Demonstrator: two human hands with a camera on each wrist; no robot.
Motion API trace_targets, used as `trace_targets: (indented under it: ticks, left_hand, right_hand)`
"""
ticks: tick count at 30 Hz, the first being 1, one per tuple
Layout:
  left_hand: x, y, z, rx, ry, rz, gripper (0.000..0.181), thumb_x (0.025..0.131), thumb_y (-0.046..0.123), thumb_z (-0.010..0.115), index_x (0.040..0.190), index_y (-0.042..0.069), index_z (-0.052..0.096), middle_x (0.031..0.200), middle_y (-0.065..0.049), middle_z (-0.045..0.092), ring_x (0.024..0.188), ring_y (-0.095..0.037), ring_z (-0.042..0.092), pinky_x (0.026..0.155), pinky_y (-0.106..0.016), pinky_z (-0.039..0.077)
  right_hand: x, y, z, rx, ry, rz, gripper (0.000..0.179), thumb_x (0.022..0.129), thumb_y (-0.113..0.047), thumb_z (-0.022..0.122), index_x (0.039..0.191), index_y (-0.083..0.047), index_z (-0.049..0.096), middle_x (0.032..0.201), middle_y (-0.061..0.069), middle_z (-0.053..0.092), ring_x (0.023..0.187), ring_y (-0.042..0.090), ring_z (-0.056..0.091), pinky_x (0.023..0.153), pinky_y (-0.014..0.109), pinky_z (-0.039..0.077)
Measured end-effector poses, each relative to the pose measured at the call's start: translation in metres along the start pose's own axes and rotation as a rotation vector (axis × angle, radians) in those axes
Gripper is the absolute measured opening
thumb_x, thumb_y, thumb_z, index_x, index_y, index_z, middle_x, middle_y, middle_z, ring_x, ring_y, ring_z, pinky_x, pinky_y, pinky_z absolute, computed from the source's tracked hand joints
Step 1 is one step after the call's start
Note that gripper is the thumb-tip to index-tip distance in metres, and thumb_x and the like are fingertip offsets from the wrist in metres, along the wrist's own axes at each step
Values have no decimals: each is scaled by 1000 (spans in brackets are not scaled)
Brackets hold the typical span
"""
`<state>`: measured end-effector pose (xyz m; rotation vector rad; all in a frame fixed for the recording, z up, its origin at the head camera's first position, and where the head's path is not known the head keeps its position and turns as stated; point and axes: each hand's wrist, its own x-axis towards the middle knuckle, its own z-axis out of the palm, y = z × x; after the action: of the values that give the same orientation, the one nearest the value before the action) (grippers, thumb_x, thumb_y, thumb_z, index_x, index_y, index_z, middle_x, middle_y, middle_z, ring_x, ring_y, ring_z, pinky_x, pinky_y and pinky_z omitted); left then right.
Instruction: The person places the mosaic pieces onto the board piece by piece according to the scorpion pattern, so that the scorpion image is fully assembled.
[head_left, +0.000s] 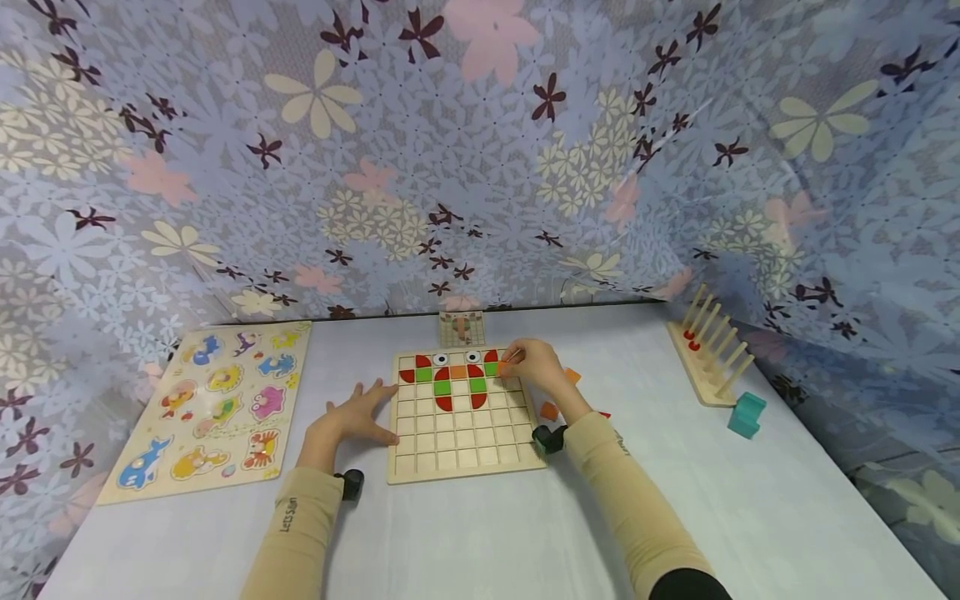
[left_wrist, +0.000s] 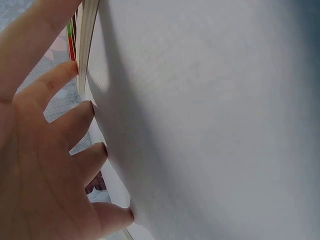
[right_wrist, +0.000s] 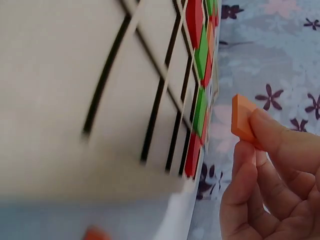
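Observation:
A wooden grid board (head_left: 468,442) lies on the white table with red, green, orange and eye-marked tiles in its upper rows. My right hand (head_left: 536,364) pinches an orange square tile (right_wrist: 243,118) between thumb and fingers, over the board's upper right part. At the board's left edge is my left hand (head_left: 360,415), fingers spread, with thumb and index finger at the rim. The left wrist view shows its other fingertips (left_wrist: 90,107) resting on the table. Just behind the board stands a small picture card (head_left: 461,330).
Loose orange tiles (head_left: 550,411) lie right of the board, partly behind the right forearm. A wooden animal puzzle (head_left: 247,358) is at the left. To the far right stand a peg rack (head_left: 708,379) with red beads and a teal block (head_left: 746,415). Flowered cloth (head_left: 480,167) hangs behind.

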<state>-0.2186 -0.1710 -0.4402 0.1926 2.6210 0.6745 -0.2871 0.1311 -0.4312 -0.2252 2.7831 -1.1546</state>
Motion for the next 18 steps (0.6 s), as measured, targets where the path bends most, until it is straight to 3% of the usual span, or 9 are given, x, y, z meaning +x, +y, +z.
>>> trace_targets:
  ticks: [9, 13, 18]
  left_hand:
    - [-1, 0, -1, -17, -1, -7, 93, 69, 32, 79, 145, 14, 30, 153, -19, 12, 138, -45, -1, 96, -75, -6]
    - [-1, 0, -1, -19, -4, -11, 93, 69, 32, 79, 145, 15, 30, 153, -18, 12, 138, -44, -1, 96, -75, -6]
    - [0, 0, -1, -15, -6, -10, 92, 69, 32, 79, 145, 15, 30, 153, -18, 12, 138, -44, -1, 96, -75, -6]
  right_hand:
    - [8, -21, 22, 107, -75, -47, 15, 80, -7, 70, 94, -3, 70, 90, 9, 68, 86, 24, 62, 79, 35, 52]
    - [11, -28, 32, 82, -110, -69, 12, 80, -7, 69, 92, -4, 71, 91, 8, 67, 90, 24, 60, 79, 35, 51]
    - [15, -35, 41, 15, -149, -103, 10, 82, -7, 68, 91, -5, 71, 90, 6, 66, 82, 21, 59, 70, 31, 50]
